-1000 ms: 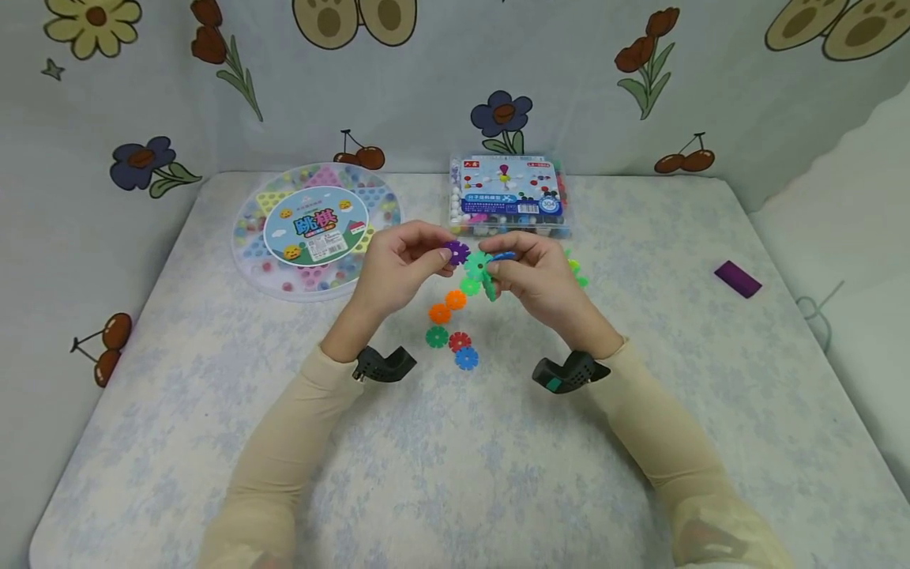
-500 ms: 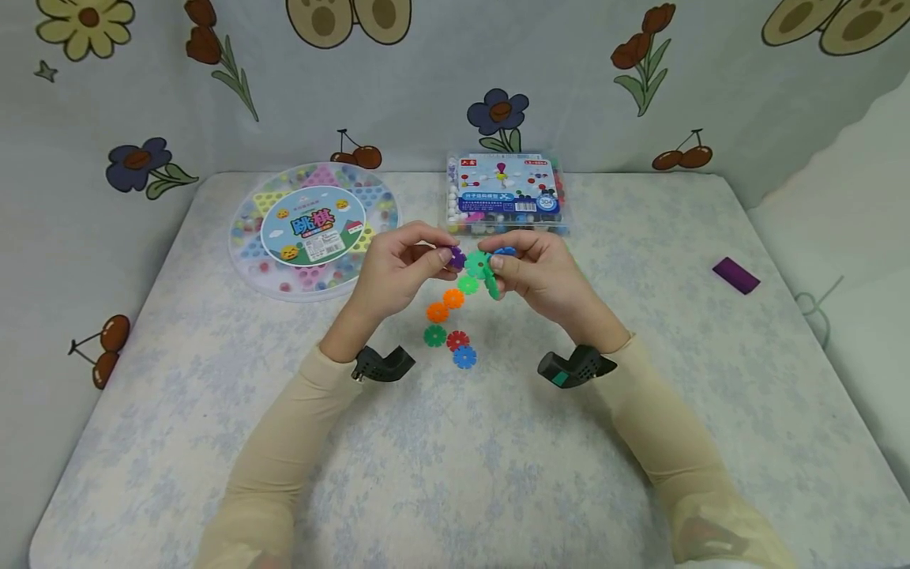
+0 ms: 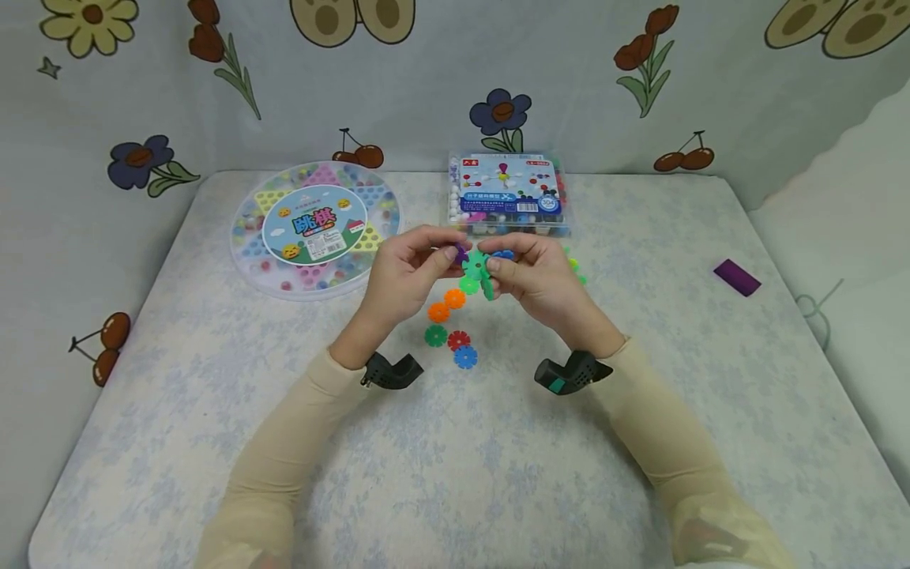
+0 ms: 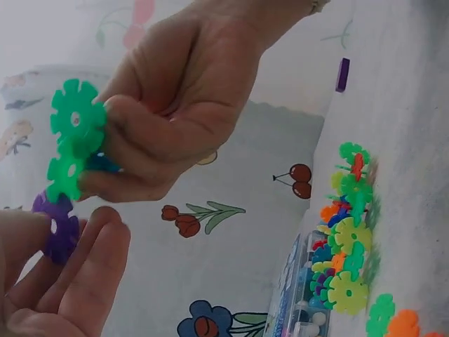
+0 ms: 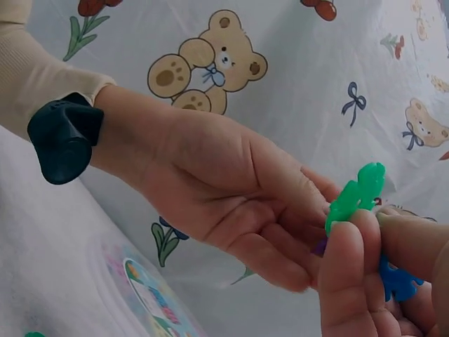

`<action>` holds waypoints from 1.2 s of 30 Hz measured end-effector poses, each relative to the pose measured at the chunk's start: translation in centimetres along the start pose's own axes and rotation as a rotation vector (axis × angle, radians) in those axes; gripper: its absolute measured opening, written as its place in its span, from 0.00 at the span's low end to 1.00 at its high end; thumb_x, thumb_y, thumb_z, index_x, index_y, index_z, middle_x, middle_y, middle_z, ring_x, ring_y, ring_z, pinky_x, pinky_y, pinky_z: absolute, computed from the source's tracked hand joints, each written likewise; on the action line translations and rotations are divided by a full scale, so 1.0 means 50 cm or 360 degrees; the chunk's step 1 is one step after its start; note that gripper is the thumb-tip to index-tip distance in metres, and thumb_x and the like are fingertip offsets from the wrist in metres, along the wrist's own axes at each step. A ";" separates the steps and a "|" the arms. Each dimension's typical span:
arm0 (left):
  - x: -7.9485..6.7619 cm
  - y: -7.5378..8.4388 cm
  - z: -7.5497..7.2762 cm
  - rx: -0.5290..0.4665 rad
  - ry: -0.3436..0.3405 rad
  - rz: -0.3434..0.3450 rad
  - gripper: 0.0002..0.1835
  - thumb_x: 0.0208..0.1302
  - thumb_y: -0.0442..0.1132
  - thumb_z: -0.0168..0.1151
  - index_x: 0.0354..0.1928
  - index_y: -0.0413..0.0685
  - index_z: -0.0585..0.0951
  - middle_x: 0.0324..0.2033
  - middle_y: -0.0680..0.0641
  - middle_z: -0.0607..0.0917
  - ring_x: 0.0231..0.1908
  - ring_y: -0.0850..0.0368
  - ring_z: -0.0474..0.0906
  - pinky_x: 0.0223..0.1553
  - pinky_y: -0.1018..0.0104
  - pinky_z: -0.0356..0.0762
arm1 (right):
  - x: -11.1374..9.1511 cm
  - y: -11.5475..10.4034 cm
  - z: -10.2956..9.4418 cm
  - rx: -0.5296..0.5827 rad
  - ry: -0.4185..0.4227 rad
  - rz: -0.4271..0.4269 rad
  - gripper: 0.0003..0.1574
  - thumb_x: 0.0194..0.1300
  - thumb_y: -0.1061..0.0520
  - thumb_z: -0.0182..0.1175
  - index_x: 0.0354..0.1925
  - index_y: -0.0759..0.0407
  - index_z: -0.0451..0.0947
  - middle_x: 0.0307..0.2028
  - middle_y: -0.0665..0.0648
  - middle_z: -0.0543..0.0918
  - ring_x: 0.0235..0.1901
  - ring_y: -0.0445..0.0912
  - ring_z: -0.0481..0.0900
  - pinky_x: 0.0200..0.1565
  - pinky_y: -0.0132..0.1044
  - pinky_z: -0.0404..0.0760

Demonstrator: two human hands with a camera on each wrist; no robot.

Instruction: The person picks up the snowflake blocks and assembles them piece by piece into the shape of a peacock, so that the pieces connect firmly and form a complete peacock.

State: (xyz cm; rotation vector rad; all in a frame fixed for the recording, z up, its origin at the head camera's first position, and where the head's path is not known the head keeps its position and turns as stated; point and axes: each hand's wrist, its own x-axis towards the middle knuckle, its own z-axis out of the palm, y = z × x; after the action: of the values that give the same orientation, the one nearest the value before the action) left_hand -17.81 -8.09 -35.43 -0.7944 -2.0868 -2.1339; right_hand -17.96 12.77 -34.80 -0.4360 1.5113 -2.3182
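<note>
My left hand [image 3: 411, 273] pinches a purple notched disc [image 4: 63, 237] between thumb and fingers. Facing it, my right hand [image 3: 535, 276] grips two joined green notched discs [image 4: 77, 119] and a blue one [image 5: 397, 282]. One green disc stands at an angle to the other. In the left wrist view the purple disc meets the edge of the lower green disc; whether their slots interlock I cannot tell. My right fingers partly hide the blue disc. Both hands are held over the table, near its middle.
Loose discs, including an orange one [image 3: 438, 313], a red one [image 3: 459, 341] and a blue disc [image 3: 465, 357], lie below the hands. A pile of discs [image 4: 347, 235] sits behind my right hand. Farther back are a round game box [image 3: 313, 229], a clear plastic case [image 3: 509, 190] and a purple block [image 3: 737, 277].
My left hand has moved slightly right, bringing the purple disc up against the green discs. My right hand has shifted and turned a little, keeping its grip.
</note>
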 end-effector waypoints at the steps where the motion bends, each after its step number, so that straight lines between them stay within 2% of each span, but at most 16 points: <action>1: -0.003 -0.002 0.006 0.0034 -0.0010 0.0014 0.15 0.72 0.23 0.55 0.58 0.24 0.78 0.54 0.29 0.82 0.46 0.60 0.86 0.51 0.65 0.86 | -0.001 0.003 0.003 0.0017 0.0018 -0.0004 0.13 0.57 0.53 0.74 0.42 0.52 0.89 0.30 0.48 0.89 0.23 0.40 0.83 0.34 0.28 0.86; 4: -0.011 -0.008 0.025 0.0194 -0.0049 0.0131 0.25 0.65 0.24 0.63 0.65 0.29 0.74 0.63 0.33 0.79 0.55 0.50 0.84 0.57 0.67 0.83 | -0.004 0.013 0.017 0.0099 0.0087 -0.0013 0.12 0.57 0.55 0.74 0.42 0.52 0.88 0.35 0.47 0.89 0.27 0.39 0.85 0.36 0.28 0.86; 7: -0.018 -0.010 0.042 0.0304 -0.0035 0.0270 0.33 0.59 0.24 0.69 0.68 0.30 0.72 0.67 0.33 0.76 0.59 0.42 0.82 0.57 0.63 0.83 | -0.007 0.020 0.027 0.0130 0.0152 -0.0062 0.13 0.58 0.57 0.74 0.43 0.52 0.87 0.38 0.48 0.89 0.30 0.39 0.87 0.38 0.28 0.86; 8: -0.019 -0.010 0.046 0.0325 -0.0022 0.0313 0.34 0.59 0.23 0.69 0.68 0.29 0.71 0.67 0.32 0.75 0.61 0.40 0.81 0.58 0.62 0.84 | -0.007 0.021 0.030 0.0134 0.0168 -0.0087 0.13 0.58 0.58 0.74 0.43 0.52 0.87 0.39 0.48 0.89 0.32 0.39 0.87 0.38 0.28 0.86; 10: -0.020 -0.010 0.051 0.0341 0.0008 0.0351 0.29 0.65 0.23 0.62 0.68 0.27 0.71 0.68 0.30 0.74 0.65 0.40 0.77 0.61 0.60 0.81 | -0.008 0.021 0.031 0.0125 0.0177 -0.0121 0.13 0.59 0.58 0.74 0.44 0.53 0.87 0.39 0.49 0.90 0.31 0.39 0.88 0.39 0.29 0.87; 12: -0.020 -0.008 0.051 0.0281 0.0048 0.0313 0.23 0.72 0.25 0.53 0.67 0.26 0.71 0.67 0.30 0.74 0.67 0.43 0.76 0.63 0.61 0.79 | -0.009 0.019 0.030 0.0111 0.0159 -0.0128 0.12 0.62 0.60 0.72 0.45 0.53 0.86 0.39 0.49 0.90 0.31 0.39 0.88 0.39 0.30 0.87; 13: -0.020 -0.006 0.050 0.0246 0.0083 0.0272 0.21 0.73 0.25 0.49 0.66 0.26 0.73 0.67 0.31 0.75 0.64 0.45 0.79 0.63 0.62 0.79 | -0.009 0.017 0.029 0.0094 0.0146 -0.0123 0.11 0.64 0.62 0.69 0.46 0.52 0.86 0.40 0.49 0.89 0.30 0.39 0.88 0.39 0.31 0.88; 15: -0.017 -0.003 0.046 0.0141 0.0163 0.0197 0.20 0.76 0.26 0.44 0.63 0.26 0.76 0.64 0.30 0.79 0.61 0.45 0.82 0.62 0.63 0.80 | -0.009 0.013 0.027 0.0039 0.0134 -0.0094 0.13 0.69 0.67 0.63 0.45 0.51 0.87 0.40 0.47 0.89 0.28 0.40 0.85 0.39 0.31 0.87; 19: -0.010 0.006 0.038 -0.0102 0.0296 0.0119 0.18 0.73 0.22 0.48 0.60 0.24 0.76 0.59 0.29 0.80 0.52 0.40 0.86 0.55 0.64 0.84 | -0.009 0.005 0.021 -0.0100 0.0161 -0.0048 0.25 0.70 0.73 0.51 0.41 0.48 0.87 0.41 0.44 0.87 0.28 0.39 0.78 0.35 0.28 0.81; 20: -0.009 0.007 0.036 -0.0149 0.0309 0.0113 0.18 0.72 0.21 0.49 0.61 0.24 0.74 0.57 0.29 0.81 0.53 0.40 0.86 0.54 0.63 0.85 | -0.009 0.003 0.020 -0.0123 0.0164 -0.0036 0.26 0.70 0.73 0.50 0.41 0.47 0.87 0.41 0.44 0.87 0.28 0.39 0.77 0.33 0.27 0.80; 22: -0.009 0.011 0.035 -0.0218 0.0334 0.0079 0.19 0.70 0.19 0.51 0.62 0.24 0.71 0.51 0.35 0.83 0.48 0.47 0.89 0.52 0.64 0.86 | -0.009 0.001 0.019 -0.0117 0.0145 -0.0018 0.26 0.69 0.74 0.49 0.40 0.48 0.87 0.42 0.45 0.87 0.27 0.40 0.77 0.31 0.27 0.79; 25: -0.009 0.014 0.034 -0.0332 0.0388 -0.0010 0.22 0.69 0.18 0.53 0.63 0.27 0.69 0.41 0.51 0.86 0.39 0.61 0.88 0.49 0.67 0.87 | -0.010 -0.001 0.017 -0.0083 0.0089 0.0028 0.24 0.68 0.74 0.50 0.41 0.50 0.86 0.40 0.46 0.87 0.23 0.40 0.78 0.28 0.27 0.81; 28: -0.007 0.016 0.031 -0.0516 0.0419 -0.0094 0.22 0.69 0.18 0.52 0.64 0.32 0.69 0.35 0.59 0.89 0.36 0.65 0.87 0.47 0.68 0.87 | -0.010 -0.002 0.017 -0.0050 0.0060 0.0042 0.23 0.68 0.74 0.51 0.41 0.51 0.86 0.37 0.46 0.87 0.19 0.40 0.79 0.28 0.28 0.82; 32: -0.005 0.017 0.028 -0.0651 0.0400 -0.0116 0.20 0.70 0.18 0.50 0.61 0.36 0.71 0.35 0.60 0.90 0.34 0.65 0.87 0.40 0.68 0.88 | -0.010 -0.003 0.016 -0.0021 0.0056 0.0017 0.25 0.68 0.75 0.50 0.41 0.51 0.87 0.35 0.46 0.88 0.20 0.39 0.80 0.29 0.28 0.83; 34: -0.006 0.018 0.028 -0.0646 0.0376 -0.0075 0.20 0.69 0.17 0.50 0.58 0.40 0.75 0.35 0.60 0.91 0.33 0.65 0.87 0.37 0.68 0.88 | -0.010 -0.005 0.017 -0.0001 0.0052 0.0035 0.26 0.68 0.75 0.50 0.41 0.51 0.88 0.34 0.46 0.88 0.20 0.40 0.80 0.30 0.28 0.84; 36: -0.007 0.019 0.029 -0.0630 0.0358 -0.0029 0.19 0.69 0.17 0.51 0.56 0.39 0.77 0.35 0.59 0.91 0.33 0.65 0.87 0.37 0.68 0.88 | -0.011 -0.005 0.016 0.0020 0.0031 0.0056 0.22 0.68 0.73 0.54 0.41 0.51 0.88 0.34 0.47 0.88 0.20 0.40 0.81 0.30 0.28 0.84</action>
State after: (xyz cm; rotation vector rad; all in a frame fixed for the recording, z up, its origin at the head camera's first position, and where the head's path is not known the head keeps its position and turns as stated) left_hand -16.71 -6.92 -34.77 -0.5269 -1.5945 -2.5492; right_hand -17.15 12.42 -34.30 -0.3812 1.5006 -2.3101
